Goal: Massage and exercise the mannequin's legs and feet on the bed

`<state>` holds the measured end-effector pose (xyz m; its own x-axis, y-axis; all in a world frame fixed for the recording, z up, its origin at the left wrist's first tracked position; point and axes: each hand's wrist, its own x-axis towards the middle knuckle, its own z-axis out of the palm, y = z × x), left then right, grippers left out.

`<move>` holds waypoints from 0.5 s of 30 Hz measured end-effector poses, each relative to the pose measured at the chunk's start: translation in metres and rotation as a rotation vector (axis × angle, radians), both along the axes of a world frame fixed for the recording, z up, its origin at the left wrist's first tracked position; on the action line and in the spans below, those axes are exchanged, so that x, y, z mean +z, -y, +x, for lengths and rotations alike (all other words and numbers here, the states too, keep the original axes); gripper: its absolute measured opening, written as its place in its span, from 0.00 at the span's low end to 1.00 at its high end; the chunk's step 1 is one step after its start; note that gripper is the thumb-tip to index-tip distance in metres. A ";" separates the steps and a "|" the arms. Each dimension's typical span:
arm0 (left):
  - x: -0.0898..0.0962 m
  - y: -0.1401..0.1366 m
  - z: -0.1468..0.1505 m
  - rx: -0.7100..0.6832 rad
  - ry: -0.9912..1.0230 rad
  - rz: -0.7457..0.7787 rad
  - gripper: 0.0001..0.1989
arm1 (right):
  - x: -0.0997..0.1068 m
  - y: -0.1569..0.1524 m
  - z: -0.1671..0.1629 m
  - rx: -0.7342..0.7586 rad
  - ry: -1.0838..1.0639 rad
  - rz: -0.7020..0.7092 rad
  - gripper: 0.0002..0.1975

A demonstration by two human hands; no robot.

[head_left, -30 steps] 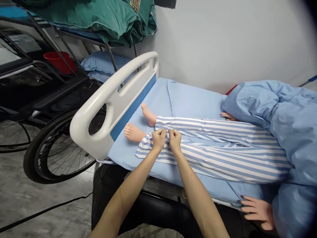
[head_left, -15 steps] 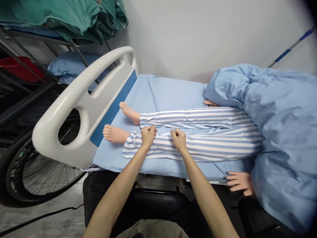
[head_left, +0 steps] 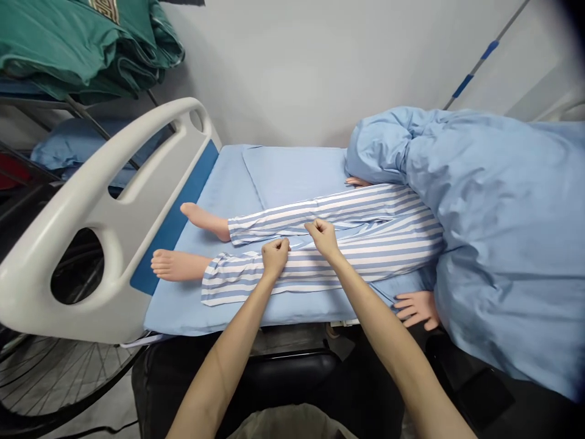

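A manikin lies on the bed in blue-and-white striped trousers point(head_left: 384, 256), its bare feet point(head_left: 183, 265) toward the footboard. My left hand point(head_left: 275, 257) is closed in a fist over the lower part of the near trouser leg. Slightly farther off and to its right, my right hand point(head_left: 322, 236) makes a fist between the two legs, close to the far one. Nothing shows in either fist. Whether the fists touch the cloth, I cannot tell. A blue quilt point(head_left: 503, 231) covers the manikin's upper body, and one manikin hand point(head_left: 418, 309) sticks out from under it.
The white footboard point(head_left: 109, 183) rises at the left, beside a wheel point(head_left: 68, 390) with spokes. Green folded cloth point(head_left: 86, 49) lies on a metal rack behind it. A black seat point(head_left: 292, 369) stands below my arms. Along the back runs a pale wall point(head_left: 292, 67).
The camera view has turned toward the right, so the bed sits farther left. My right fist has moved away from me, from the near leg toward the far leg. Both hands stay closed.
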<state>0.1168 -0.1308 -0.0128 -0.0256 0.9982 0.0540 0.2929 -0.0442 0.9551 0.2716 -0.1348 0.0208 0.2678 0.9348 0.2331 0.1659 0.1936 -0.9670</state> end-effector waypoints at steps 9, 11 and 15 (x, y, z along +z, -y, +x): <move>0.029 -0.004 0.032 0.030 0.148 -0.043 0.16 | -0.037 0.021 0.008 -0.077 0.025 -0.069 0.19; 0.038 -0.005 0.059 0.007 0.268 -0.018 0.16 | -0.036 0.017 0.007 -0.062 -0.039 -0.051 0.18; 0.035 0.001 0.105 0.008 0.350 -0.038 0.17 | -0.024 0.012 0.028 -0.155 -0.204 -0.064 0.18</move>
